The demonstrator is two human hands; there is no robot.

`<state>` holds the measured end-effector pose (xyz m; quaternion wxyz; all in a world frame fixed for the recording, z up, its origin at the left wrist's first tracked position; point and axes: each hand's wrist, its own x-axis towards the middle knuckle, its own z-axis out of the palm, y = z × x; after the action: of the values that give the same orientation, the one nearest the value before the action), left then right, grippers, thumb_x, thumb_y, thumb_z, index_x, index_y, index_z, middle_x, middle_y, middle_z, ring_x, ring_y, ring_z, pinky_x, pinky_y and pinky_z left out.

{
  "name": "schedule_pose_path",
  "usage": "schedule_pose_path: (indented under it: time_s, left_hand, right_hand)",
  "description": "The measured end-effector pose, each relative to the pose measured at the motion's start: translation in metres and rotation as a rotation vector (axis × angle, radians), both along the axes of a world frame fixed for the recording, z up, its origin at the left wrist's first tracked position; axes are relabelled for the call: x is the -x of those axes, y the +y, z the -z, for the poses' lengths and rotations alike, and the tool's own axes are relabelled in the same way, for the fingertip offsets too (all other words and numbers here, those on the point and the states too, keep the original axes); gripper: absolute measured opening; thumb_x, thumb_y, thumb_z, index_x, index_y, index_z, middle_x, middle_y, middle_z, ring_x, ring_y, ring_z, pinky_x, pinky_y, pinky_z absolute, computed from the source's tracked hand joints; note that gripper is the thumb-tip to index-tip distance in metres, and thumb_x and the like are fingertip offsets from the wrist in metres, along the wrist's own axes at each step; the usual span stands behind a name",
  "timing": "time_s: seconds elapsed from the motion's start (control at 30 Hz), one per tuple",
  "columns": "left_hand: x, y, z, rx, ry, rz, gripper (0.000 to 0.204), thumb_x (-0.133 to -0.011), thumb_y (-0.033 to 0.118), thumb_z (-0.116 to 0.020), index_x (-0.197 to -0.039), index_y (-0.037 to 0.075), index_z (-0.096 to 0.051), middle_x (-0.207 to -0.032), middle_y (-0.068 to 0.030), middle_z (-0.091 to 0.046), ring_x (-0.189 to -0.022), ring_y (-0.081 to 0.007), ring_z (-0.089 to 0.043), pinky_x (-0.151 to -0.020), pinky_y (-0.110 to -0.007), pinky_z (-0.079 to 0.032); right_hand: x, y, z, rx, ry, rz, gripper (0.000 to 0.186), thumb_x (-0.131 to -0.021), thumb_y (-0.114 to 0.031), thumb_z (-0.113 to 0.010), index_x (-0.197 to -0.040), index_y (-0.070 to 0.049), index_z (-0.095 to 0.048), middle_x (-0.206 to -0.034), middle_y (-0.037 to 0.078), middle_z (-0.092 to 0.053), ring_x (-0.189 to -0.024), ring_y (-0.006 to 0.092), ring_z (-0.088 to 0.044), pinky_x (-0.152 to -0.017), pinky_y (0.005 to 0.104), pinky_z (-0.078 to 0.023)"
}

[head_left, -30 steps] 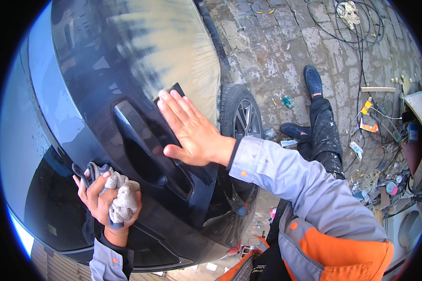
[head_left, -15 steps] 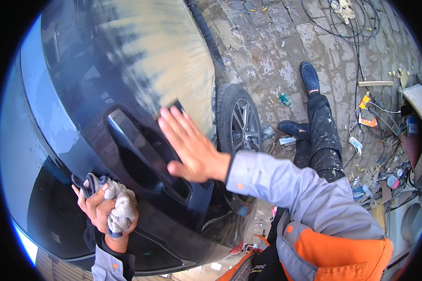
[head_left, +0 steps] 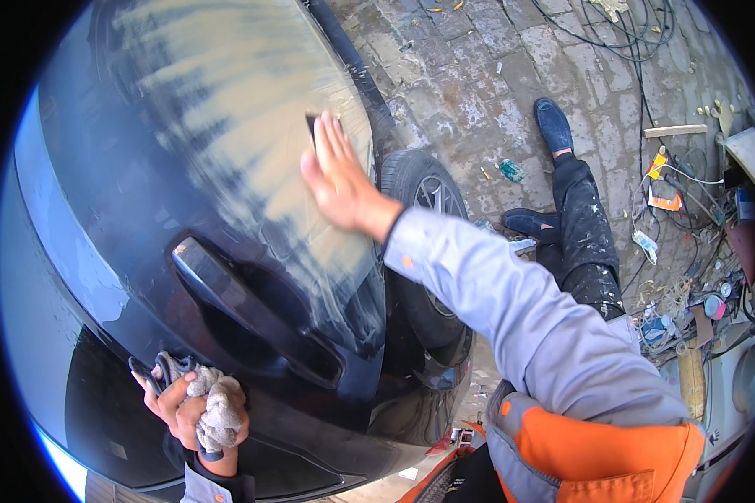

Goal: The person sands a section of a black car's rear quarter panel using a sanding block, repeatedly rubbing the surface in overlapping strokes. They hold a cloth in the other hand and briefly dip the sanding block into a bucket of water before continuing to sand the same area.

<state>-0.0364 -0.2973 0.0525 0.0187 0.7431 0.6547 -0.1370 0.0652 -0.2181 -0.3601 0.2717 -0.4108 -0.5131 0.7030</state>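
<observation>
My right hand lies flat with fingers stretched on a dark car's body panel, over a patch of beige filler. A small dark sheet, seemingly sandpaper, shows past the fingers; most of it is hidden under the hand. My left hand is closed around a crumpled grey rag with dark edges, against the car's dark lower-left part near the window. Between my hands is the black door handle in its recess. Smeared beige streaks run down towards the handle's right side.
Right of the panel is a car wheel. A person's legs in paint-spattered dark trousers and blue shoes stand on the paving. Black cable, a wooden strip and scattered litter lie at the right.
My right hand has moved up and slightly right across the filler, the dark sheet moving with it. More beige streaks show below it. My left hand still holds the rag, slightly lower in view.
</observation>
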Motion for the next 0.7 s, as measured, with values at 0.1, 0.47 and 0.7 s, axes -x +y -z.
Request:
schedule_pose_path:
  time_s: [0.1,0.47,0.7]
  left_hand:
    - [0.0,0.002,0.001,-0.007,-0.016,0.002,0.019,-0.081,0.024,-0.077,-0.091,0.015,-0.064,-0.098,-0.0127,-0.066,-0.104,-0.0352,-0.068,-0.121,-0.073,-0.036]
    - [-0.001,0.002,-0.007,0.036,0.073,-0.001,0.018,-0.083,0.025,-0.076,-0.092,0.016,-0.064,-0.096,-0.0082,-0.067,-0.108,-0.0317,-0.07,-0.116,-0.069,-0.04]
    - [0.0,-0.002,-0.006,0.04,0.095,0.033,0.017,-0.084,0.027,-0.073,-0.094,0.017,-0.062,-0.102,-0.0088,-0.067,-0.109,-0.0319,-0.069,-0.119,-0.07,-0.037]
  right_hand:
    - [-0.07,-0.075,-0.098,-0.19,0.099,-0.045,0.11,-0.106,-0.078,-0.026,-0.169,0.011,-0.009,-0.176,0.037,-0.01,-0.165,0.0505,-0.01,-0.133,0.058,-0.01]
    - [-0.007,0.02,0.062,0.133,-0.037,0.017,0.104,-0.11,-0.073,-0.024,-0.168,0.012,-0.012,-0.177,0.033,-0.012,-0.167,0.0425,-0.009,-0.136,0.0492,-0.008]
    - [-0.112,-0.11,-0.1,-0.012,0.132,-0.107,0.111,-0.106,-0.078,-0.029,-0.17,0.01,-0.008,-0.177,0.035,-0.007,-0.166,0.0498,-0.008,-0.133,0.0582,-0.011]
